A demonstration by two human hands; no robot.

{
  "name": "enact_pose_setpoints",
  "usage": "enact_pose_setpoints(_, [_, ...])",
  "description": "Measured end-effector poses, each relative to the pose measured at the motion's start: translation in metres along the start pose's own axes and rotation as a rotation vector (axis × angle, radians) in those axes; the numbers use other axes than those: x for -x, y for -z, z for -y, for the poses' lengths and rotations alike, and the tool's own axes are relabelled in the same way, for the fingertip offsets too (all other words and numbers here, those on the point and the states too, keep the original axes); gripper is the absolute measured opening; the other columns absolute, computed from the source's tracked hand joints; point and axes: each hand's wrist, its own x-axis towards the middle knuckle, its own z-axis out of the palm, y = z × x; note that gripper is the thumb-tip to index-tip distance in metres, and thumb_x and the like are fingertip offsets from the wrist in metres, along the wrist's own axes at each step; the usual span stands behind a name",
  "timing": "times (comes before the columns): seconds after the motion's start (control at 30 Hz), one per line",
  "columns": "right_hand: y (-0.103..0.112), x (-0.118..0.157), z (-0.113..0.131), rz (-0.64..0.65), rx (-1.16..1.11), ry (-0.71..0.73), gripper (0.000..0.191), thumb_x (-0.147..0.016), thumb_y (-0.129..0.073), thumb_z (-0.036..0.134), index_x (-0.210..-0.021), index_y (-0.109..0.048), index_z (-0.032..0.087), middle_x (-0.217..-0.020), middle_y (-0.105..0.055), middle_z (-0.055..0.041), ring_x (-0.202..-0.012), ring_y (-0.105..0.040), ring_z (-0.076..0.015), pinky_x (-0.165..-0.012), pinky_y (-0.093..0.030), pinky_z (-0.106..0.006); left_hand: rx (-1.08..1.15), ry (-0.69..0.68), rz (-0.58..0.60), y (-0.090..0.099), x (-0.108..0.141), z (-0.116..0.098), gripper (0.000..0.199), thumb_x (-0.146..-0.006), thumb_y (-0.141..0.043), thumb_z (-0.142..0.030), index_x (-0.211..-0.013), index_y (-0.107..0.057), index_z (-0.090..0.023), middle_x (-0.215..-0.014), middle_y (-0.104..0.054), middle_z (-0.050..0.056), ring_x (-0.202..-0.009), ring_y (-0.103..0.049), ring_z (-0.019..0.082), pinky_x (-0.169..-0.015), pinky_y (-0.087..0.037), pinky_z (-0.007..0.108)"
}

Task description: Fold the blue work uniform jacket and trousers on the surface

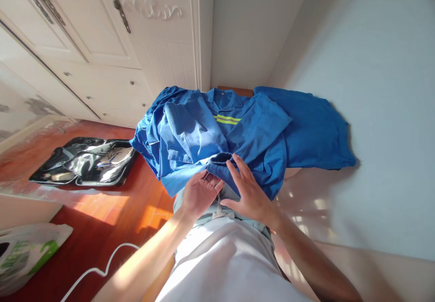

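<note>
A blue work jacket point(200, 130) with a yellow-green reflective stripe point(228, 119) across the chest lies spread before me, collar away from me. Its sleeves are folded inward over the front. My left hand point(202, 195) is palm up at the near hem, its fingers loosely extended against the cloth edge by a gathered opening point(220, 158). On the other side of that opening, my right hand point(251, 195) has its fingers spread, with the fingertips at the fabric. Neither hand is visibly clenched on the cloth.
More blue clothing point(312, 130) lies to the right, against the pale wall point(384, 112). An open black suitcase point(84, 161) sits on the red wooden floor point(102, 243) at left, below white cabinets point(112, 80). Nearby are a plastic bag point(30, 252) and a white cable point(102, 272).
</note>
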Motion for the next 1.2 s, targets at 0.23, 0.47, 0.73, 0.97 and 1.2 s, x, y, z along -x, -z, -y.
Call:
enact_pose_setpoints(0.23, [-0.007,-0.065,-0.044,0.258,0.193,-0.028,0.091,-0.077,-0.066,0.011,-0.156,-0.022,0.009,-0.159,-0.028,-0.0226,-0.15,-0.021,-0.0348,-0.12,-0.027,-0.051,-0.05,-0.005,0.05,-0.017,-0.005,-0.009,0.019,-0.091,-0.051,-0.013,-0.095,-0.069,-0.013,-0.099,-0.074,0.006,-0.097,-0.067,0.018,-0.101,-0.046,0.035])
enact_pose_setpoints(0.47, [-0.006,-0.09,-0.057,0.174,0.21,-0.043,0.064,-0.079,-0.054,0.01,-0.143,-0.049,0.013,-0.151,-0.042,-0.0178,-0.139,-0.042,-0.0298,-0.115,-0.036,-0.044,-0.016,-0.019,0.016,-0.005,-0.02,-0.013,0.017,-0.091,-0.052,-0.014,-0.086,-0.068,-0.018,-0.095,-0.074,0.002,-0.106,-0.067,0.021,-0.105,-0.045,0.042])
enact_pose_setpoints(0.73, [-0.02,-0.095,-0.075,0.371,0.191,-0.124,0.08,-0.078,-0.06,0.013,-0.152,-0.032,0.005,-0.143,-0.051,-0.0234,-0.13,-0.052,-0.0312,-0.104,-0.044,-0.041,-0.013,-0.026,-0.02,0.014,-0.02,0.003,0.009,-0.086,-0.062,-0.017,-0.081,-0.069,-0.02,-0.095,-0.075,0.001,-0.111,-0.067,0.022,-0.101,-0.049,0.04])
enact_pose_setpoints(0.97, [-0.019,-0.074,-0.061,0.386,0.217,-0.073,0.048,-0.08,-0.054,0.006,-0.125,-0.064,0.018,-0.113,-0.072,-0.0104,-0.112,-0.062,-0.0244,-0.093,-0.046,-0.032,-0.543,0.07,0.044,0.016,0.001,-0.003,0.026,-0.083,-0.068,-0.036,-0.105,-0.068,-0.021,-0.114,-0.072,0.008,-0.104,-0.069,0.025,-0.081,-0.055,0.035])
enact_pose_setpoints(1.2, [0.021,-0.082,-0.032,0.419,0.202,-0.021,0.05,-0.082,-0.051,0.007,-0.129,-0.064,0.02,-0.115,-0.073,-0.011,-0.108,-0.067,-0.0259,-0.09,-0.047,-0.031,-2.045,-0.517,0.354,-0.016,0.043,-0.034,0.062,-0.085,-0.064,-0.026,-0.144,-0.048,-0.033,-0.141,-0.059,0.008,-0.127,-0.057,0.028,-0.105,-0.049,0.041])
